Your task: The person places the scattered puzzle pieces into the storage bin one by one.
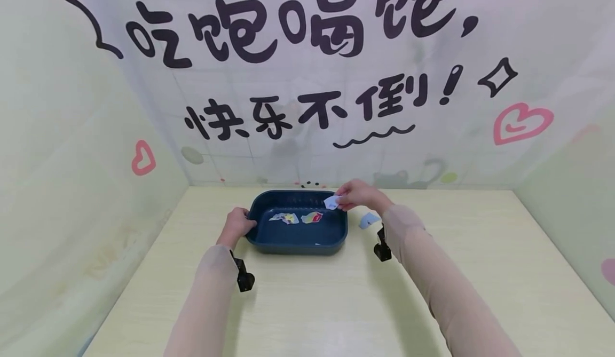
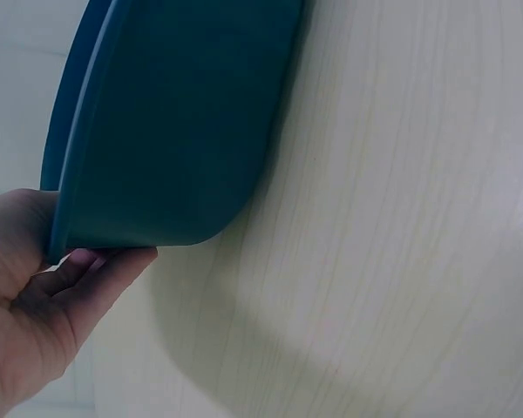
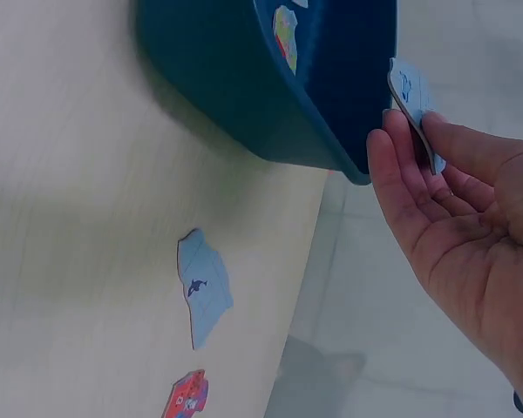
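Observation:
A dark blue plastic basin (image 1: 298, 247) stands on the table with several colourful flat pieces inside, among them a red and yellow piece (image 1: 312, 217) and a pale multicoloured piece (image 1: 285, 218). My left hand (image 1: 236, 224) grips the basin's left rim, thumb inside and fingers against the outer wall (image 2: 174, 131). Over the basin's right back corner, my right hand (image 1: 357, 195) pinches a light blue flat piece (image 3: 411, 97) between thumb and fingers. Another light blue piece with a small dark whale-like print (image 3: 204, 286) lies on the table right of the basin.
A red printed piece (image 3: 186, 395) lies near the light blue one, hidden by the right arm in the head view. The pale wooden table (image 1: 307, 303) meets a white printed wall cloth (image 1: 288, 165) at its back edge. Each wrist carries a black camera.

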Available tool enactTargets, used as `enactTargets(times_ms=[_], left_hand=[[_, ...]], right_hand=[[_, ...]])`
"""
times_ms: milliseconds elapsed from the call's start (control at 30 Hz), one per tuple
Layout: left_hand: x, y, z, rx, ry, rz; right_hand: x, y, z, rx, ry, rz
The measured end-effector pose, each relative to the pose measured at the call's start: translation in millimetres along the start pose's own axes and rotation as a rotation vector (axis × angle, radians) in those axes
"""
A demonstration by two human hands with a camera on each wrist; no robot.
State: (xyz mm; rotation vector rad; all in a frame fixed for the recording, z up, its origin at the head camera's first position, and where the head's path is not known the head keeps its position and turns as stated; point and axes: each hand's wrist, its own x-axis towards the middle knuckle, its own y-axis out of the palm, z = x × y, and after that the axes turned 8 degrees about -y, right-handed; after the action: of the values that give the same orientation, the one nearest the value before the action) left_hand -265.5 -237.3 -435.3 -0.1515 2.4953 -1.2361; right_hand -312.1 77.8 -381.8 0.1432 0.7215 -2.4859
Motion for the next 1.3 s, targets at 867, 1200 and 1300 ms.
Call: enactTargets(times_ms=[867,1200,1300], left_hand=[[4.4,3.9,3.7,-0.019,0.001,-0.014],[2.3,1.3,4.9,-0.020,-0.011,-0.014],[3.8,1.9,4.5,-0.020,-0.007,-0.012]], right_hand=[[41.3,45.8,26.8,-0.047,-0.018,0.091],[55.4,70.5,38.1,-0.091,-0.044,0.126],[60.1,76.4,39.5,-0.097,-0.053,0.136]])
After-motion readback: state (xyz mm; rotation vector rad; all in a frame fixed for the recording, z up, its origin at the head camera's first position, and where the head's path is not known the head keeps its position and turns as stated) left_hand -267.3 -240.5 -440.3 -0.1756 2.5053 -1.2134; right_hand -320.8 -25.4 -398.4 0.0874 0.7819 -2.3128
